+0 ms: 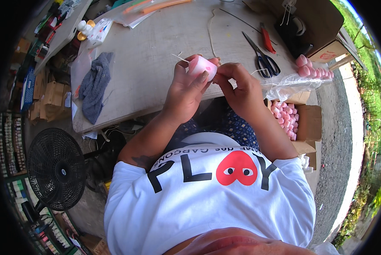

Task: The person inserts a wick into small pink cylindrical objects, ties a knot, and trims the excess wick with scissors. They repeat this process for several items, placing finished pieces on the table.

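Note:
My left hand (pixel 186 87) is wrapped round a small pink and white candle (pixel 202 69) with a darker pink spot on its side. A thin white wick (pixel 180 57) sticks out past its left end. At the candle's right end, the thumb and finger of my right hand (pixel 237 85) are pinched together; what lies between them is too small to make out. Both hands are above the near edge of the table (pixel 156 46). Just right of my right hand, a bit of white string (pixel 259 70) shows beside black-handled scissors (pixel 264 59).
A red-handled tool (pixel 267 38) and a loose cord (pixel 211 32) lie farther back. Pink candles (pixel 309 70) stand at the table's right corner, near clear plastic (pixel 288 85). Below is a cardboard box (pixel 309 123) of pink pieces. At left are a grey cloth (pixel 95 85) and a black fan (pixel 56 169).

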A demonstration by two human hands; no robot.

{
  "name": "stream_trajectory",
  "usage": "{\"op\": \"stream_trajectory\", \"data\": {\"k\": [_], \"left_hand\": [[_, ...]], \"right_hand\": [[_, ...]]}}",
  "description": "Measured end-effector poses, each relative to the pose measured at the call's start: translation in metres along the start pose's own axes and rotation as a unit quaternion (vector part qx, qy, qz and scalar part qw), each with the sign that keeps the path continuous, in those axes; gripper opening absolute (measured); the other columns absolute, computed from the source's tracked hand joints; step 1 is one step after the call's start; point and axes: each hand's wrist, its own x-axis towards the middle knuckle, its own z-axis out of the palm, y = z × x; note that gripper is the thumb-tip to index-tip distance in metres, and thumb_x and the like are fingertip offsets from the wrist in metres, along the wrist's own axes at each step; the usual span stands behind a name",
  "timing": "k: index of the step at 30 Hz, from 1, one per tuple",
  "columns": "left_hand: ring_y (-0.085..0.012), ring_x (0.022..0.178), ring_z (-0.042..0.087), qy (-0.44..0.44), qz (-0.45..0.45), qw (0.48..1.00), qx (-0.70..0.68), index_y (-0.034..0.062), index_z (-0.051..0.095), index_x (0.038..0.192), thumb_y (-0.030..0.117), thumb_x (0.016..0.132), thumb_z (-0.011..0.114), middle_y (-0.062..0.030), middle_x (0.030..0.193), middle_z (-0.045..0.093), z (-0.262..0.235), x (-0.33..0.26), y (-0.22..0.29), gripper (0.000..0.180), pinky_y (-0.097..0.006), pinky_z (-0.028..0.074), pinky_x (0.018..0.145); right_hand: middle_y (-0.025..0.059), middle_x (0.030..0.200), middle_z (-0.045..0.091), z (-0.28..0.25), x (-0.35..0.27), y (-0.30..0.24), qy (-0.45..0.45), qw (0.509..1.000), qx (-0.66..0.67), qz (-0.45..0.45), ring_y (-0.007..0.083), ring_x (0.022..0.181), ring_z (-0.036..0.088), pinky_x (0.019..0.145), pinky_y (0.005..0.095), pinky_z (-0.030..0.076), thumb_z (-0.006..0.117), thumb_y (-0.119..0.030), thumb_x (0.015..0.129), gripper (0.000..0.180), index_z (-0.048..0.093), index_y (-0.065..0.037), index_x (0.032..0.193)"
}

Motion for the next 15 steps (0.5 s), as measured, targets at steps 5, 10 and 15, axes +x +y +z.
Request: {"op": "stream_trajectory", "data": {"k": [5,10,15], "left_hand": [[-0.0196,0.123,0.044,-0.002,0.016,0.995,0.1,0.0057,0.034,0.126,0.01,0.095,0.054,-0.0168,0.131,0.048,-0.008,0.003,0.003,0.037,-0.033,0.036,0.103],[-0.0172,0.117,0.049,0.001,0.032,0.993,0.113,-0.0034,0.034,0.137,0.015,0.098,0.05,-0.0135,0.13,0.049,0.004,-0.006,-0.001,0.046,-0.031,0.038,0.102],[-0.0197,0.117,0.051,0.068,0.15,0.962,0.216,-0.0057,0.053,0.122,0.015,0.099,0.047,-0.016,0.128,0.052,-0.017,-0.009,0.029,0.031,-0.033,0.042,0.098]], "right_hand": [[0.0156,0.109,0.062,-0.011,0.006,-0.018,-0.009,1.0,0.005,-0.004,0.032,0.099,0.06,0.083,0.0372,0.05,0.072,-0.007,0.075,0.056,0.049,-0.003,0.126],[0.0151,0.116,0.059,0.007,0.005,-0.006,-0.009,0.989,-0.123,-0.085,0.0319,0.106,0.057,0.091,0.0403,0.044,0.074,-0.011,0.071,0.062,0.049,-0.003,0.128],[0.0118,0.115,0.061,0.012,0.007,-0.018,-0.01,0.979,-0.16,-0.128,0.0274,0.105,0.058,0.098,0.0484,0.038,0.072,-0.015,0.075,0.054,0.051,-0.004,0.123]]}}
